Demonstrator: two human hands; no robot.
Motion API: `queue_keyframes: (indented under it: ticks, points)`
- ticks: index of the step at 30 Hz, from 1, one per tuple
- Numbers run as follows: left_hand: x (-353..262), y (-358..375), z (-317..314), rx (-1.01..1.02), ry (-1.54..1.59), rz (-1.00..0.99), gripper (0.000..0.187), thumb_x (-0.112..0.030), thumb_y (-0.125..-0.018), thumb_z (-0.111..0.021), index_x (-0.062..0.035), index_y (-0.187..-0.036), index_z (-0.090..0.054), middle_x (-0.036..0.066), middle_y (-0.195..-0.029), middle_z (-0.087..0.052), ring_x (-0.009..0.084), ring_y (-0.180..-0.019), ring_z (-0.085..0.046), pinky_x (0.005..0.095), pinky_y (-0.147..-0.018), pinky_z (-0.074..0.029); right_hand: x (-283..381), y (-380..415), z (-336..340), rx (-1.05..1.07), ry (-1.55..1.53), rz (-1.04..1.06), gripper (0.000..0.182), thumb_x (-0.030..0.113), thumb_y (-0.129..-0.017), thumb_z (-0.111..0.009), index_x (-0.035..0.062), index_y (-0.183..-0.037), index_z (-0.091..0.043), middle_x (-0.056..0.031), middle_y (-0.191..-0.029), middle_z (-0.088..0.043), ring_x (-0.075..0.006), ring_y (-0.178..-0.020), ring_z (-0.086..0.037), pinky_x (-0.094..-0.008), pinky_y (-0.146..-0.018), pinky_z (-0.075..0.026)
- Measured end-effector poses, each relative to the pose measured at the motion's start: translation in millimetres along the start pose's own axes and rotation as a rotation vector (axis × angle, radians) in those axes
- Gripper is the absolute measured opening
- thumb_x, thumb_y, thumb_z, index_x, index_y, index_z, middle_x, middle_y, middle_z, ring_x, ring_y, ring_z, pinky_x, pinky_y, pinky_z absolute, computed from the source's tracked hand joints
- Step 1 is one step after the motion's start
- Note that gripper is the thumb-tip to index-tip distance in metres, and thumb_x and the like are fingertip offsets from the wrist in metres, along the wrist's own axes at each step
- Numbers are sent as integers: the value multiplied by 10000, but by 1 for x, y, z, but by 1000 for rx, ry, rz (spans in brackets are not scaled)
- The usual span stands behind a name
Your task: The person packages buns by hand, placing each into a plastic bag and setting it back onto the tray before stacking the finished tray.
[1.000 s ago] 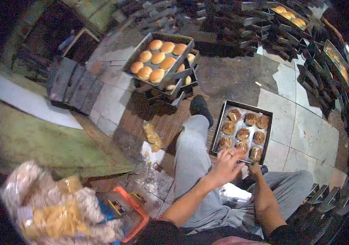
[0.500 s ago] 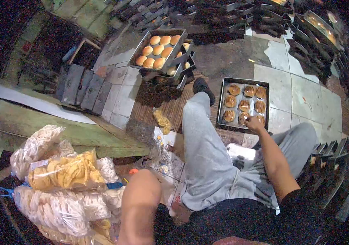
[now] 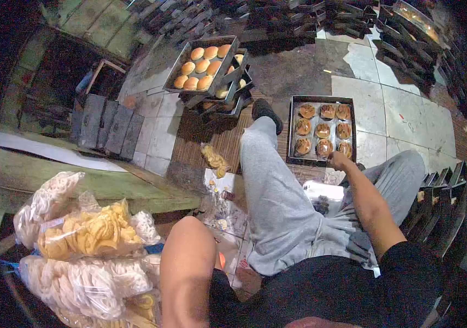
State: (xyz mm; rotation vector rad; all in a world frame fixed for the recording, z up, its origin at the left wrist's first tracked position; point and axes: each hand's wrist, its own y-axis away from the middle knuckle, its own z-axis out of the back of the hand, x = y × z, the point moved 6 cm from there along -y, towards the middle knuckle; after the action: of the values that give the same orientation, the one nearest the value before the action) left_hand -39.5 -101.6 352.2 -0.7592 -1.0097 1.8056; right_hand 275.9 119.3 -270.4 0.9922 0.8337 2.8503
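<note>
My right hand (image 3: 340, 160) is at the near right edge of a dark square tray (image 3: 293, 158), its fingers bunched around something I cannot make out. In that tray lie several round buns with brown topping (image 3: 323, 130), set in rows on a light liner. The tray rests on the floor beyond my knees, with a silvery container (image 3: 323, 192) between it and my lap. Of my left arm only the bent part (image 3: 188, 257) shows at the bottom; the left hand is out of frame.
Stacked trays of plain golden buns (image 3: 201, 67) stand at upper left centre. Bags of pale and yellow stuff (image 3: 91, 232) are piled at lower left beside a green bench (image 3: 53, 175). More dark trays line the back and right (image 3: 441, 202). A yellow bag (image 3: 215, 160) lies on the floor.
My right hand has drawn back slightly from over the near buns to the tray's near edge. The view has shifted a little.
</note>
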Motion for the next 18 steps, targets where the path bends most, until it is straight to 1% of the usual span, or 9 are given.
queue_keyframes:
  ticks: [3, 4, 5, 7, 8, 9, 12, 14, 18]
  points:
    - [-10, 2, 8, 12, 3, -76, 388, -301, -1048, -503, -34, -1318, -580, 89, -1453, -513, 269, -1355, -439, 480, -1141, -305, 26, 23, 17, 3, -50, -12, 333, 273, -892, -634, -12, -1052, -698, -155, -739, -707, -245, -602, -674, -409, -580, -543]
    - [-13, 3, 10, 16, 7, -99, 389, -301, -1050, -500, -34, -1323, -578, 87, -1459, -508, 268, -1360, -435, 480, -1143, -303, 30, 23, 18, -48, -28, -26, 314, 261, -891, -620, -20, -1000, -704, -174, -751, -710, -283, -652, -691, -430, -619, -551]
    - [-17, 4, 12, 21, 11, -122, 391, -300, -1052, -497, -35, -1329, -575, 85, -1465, -503, 267, -1364, -431, 480, -1145, -300, 30, 28, 17, -46, -38, -36, 314, 261, -891, -620, -20, -1000, -704, -174, -751, -710, -283, -652, -691, -430, -619, -551]
    - [-23, 4, 16, 30, 12, -172, 394, -299, -1056, -492, -35, -1339, -570, 82, -1477, -494, 264, -1373, -423, 480, -1149, -295, 36, 28, 20, -159, 178, 33, 312, 263, -885, -621, -26, -960, -709, -196, -771, -718, -318, -713, -714, -439, -667, -560]
    - [-27, 5, 19, 34, 7, -193, 396, -298, -1058, -489, -35, -1344, -567, 80, -1483, -489, 263, -1377, -419, 481, -1151, -292, 34, 21, 12, -73, 66, -25, 311, 279, -900, -625, -15, -940, -716, -205, -796, -727, -351, -756, -724, -451, -699, -559]
    - [-32, 6, 21, 35, -3, -216, 398, -298, -1060, -487, -35, -1349, -564, 78, -1489, -485, 262, -1381, -415, 481, -1153, -290, 33, 19, 10, -70, 64, -21, 311, 279, -900, -625, -15, -940, -716, -205, -796, -727, -351, -756, -724, -451, -699, -559]
    - [-47, 6, 26, 39, -28, -282, 403, -296, -1066, -478, -36, -1364, -557, 73, -1507, -471, 259, -1395, -402, 481, -1159, -282, 48, 31, 16, -31, 147, 11, 304, 288, -916, -627, 11, -1006, -713, -209, -805, -727, -360, -750, -722, -463, -704, -554]
    - [-55, 4, 27, 40, -45, -331, 407, -295, -1071, -473, -36, -1375, -551, 70, -1519, -461, 256, -1403, -394, 481, -1164, -277, 42, 26, 12, -22, 48, -7, 326, 287, -924, -624, 13, -1089, -691, -220, -804, -721, -366, -752, -721, -471, -712, -555]
    - [-74, 0, 30, 40, -85, -426, 414, -292, -1079, -462, -37, -1395, -541, 63, -1542, -443, 251, -1421, -378, 482, -1172, -267, 30, 14, 2, 61, 1, -1, 363, 284, -920, -624, -9, -1130, -663, -225, -787, -715, -344, -740, -725, -465, -711, -558]
